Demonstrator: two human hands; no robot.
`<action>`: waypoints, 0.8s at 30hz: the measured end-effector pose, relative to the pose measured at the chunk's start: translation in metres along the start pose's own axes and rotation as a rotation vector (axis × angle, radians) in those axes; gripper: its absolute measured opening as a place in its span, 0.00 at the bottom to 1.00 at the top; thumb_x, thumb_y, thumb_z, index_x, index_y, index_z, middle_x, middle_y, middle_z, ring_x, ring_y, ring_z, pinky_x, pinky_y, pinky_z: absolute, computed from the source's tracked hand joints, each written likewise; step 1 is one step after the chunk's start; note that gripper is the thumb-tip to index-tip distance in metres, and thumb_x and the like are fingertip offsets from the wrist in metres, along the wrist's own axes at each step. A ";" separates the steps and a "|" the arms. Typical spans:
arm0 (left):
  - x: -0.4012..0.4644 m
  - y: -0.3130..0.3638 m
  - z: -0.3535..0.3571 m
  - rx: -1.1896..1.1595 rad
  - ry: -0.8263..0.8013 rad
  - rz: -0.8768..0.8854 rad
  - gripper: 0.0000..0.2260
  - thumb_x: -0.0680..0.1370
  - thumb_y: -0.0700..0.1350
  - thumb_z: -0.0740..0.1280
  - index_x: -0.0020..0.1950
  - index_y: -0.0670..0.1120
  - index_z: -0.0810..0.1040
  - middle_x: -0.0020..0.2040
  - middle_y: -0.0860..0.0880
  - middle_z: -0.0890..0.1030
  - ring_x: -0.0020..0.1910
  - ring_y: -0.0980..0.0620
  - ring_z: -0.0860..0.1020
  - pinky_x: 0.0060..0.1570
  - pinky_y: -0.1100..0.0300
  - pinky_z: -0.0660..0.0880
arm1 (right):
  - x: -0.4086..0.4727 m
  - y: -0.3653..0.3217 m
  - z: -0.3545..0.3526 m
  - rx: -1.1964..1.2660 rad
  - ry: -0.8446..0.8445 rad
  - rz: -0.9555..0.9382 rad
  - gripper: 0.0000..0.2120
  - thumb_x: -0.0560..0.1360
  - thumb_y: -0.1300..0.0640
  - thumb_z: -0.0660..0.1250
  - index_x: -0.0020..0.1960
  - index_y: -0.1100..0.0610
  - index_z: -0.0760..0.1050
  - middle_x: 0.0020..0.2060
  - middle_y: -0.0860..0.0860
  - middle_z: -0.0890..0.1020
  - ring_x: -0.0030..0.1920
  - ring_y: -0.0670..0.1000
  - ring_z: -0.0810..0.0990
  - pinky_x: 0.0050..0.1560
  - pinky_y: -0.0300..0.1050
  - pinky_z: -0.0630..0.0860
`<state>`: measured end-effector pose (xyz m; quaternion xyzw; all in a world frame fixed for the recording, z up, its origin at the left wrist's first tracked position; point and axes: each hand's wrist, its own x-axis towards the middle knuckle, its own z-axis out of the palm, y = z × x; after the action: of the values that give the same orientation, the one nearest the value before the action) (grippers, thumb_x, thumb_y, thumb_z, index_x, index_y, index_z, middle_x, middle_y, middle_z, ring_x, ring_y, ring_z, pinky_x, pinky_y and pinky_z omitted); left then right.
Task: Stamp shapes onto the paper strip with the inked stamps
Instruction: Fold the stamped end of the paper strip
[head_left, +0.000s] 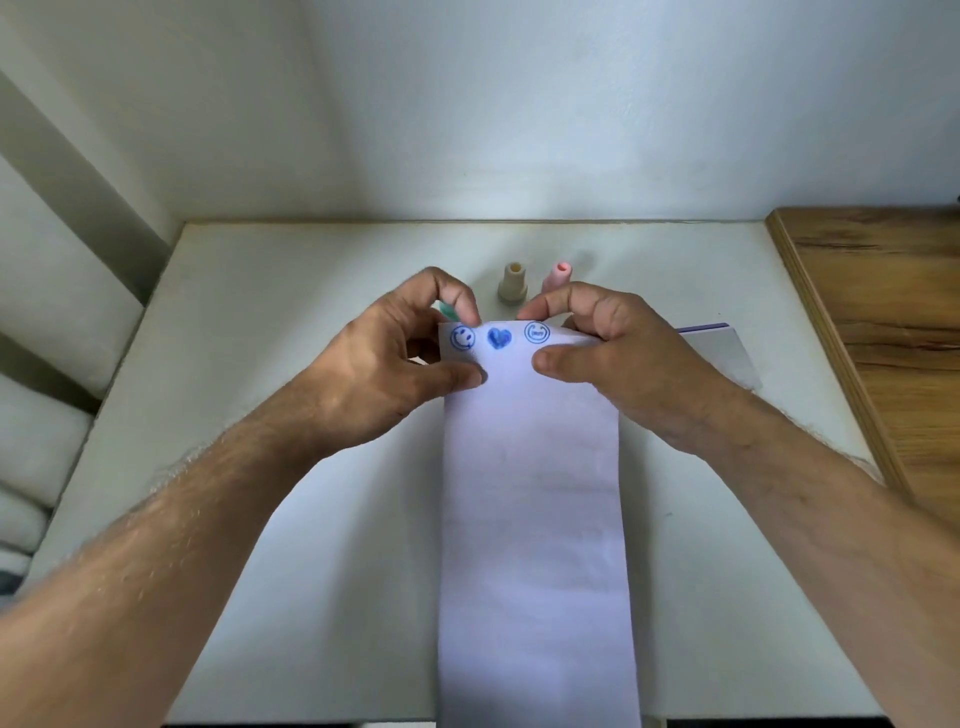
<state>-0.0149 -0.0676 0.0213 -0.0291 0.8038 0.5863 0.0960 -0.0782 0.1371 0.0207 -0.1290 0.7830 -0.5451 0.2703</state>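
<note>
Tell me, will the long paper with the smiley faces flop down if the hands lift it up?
Probably yes. The paper strip looks thin and long, so its free end would likely droop. The left hand and right hand pinch its stamped end; that thin paper could crease easily. It looks light.

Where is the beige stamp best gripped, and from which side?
Grip the beige stamp by its narrow upper barrel, coming from above. It stands upright on its wider base, beyond the paper strip, with the pink stamp close on its right, so sideways room looks tight.
</note>
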 end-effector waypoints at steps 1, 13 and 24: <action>0.000 -0.001 0.001 0.031 -0.013 0.005 0.12 0.72 0.36 0.74 0.48 0.49 0.77 0.46 0.43 0.82 0.42 0.48 0.78 0.46 0.54 0.76 | 0.000 0.000 0.000 -0.015 0.001 0.002 0.13 0.70 0.63 0.74 0.50 0.48 0.79 0.40 0.51 0.78 0.38 0.51 0.74 0.42 0.46 0.71; 0.000 0.001 0.004 -0.001 0.078 -0.131 0.13 0.68 0.37 0.78 0.48 0.50 0.82 0.49 0.43 0.84 0.43 0.48 0.81 0.56 0.49 0.78 | -0.001 0.002 -0.002 -0.342 0.101 -0.053 0.16 0.65 0.54 0.79 0.51 0.44 0.81 0.46 0.43 0.83 0.47 0.47 0.82 0.41 0.28 0.74; 0.000 0.005 0.005 -0.076 0.049 -0.174 0.17 0.70 0.34 0.76 0.56 0.49 0.84 0.47 0.47 0.87 0.47 0.44 0.84 0.53 0.58 0.81 | -0.004 0.004 0.002 -0.579 0.055 -0.102 0.14 0.74 0.53 0.67 0.59 0.45 0.80 0.52 0.46 0.84 0.49 0.47 0.81 0.52 0.42 0.78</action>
<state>-0.0152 -0.0610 0.0242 -0.1168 0.7777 0.6048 0.1259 -0.0732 0.1392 0.0178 -0.2249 0.9056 -0.3151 0.1731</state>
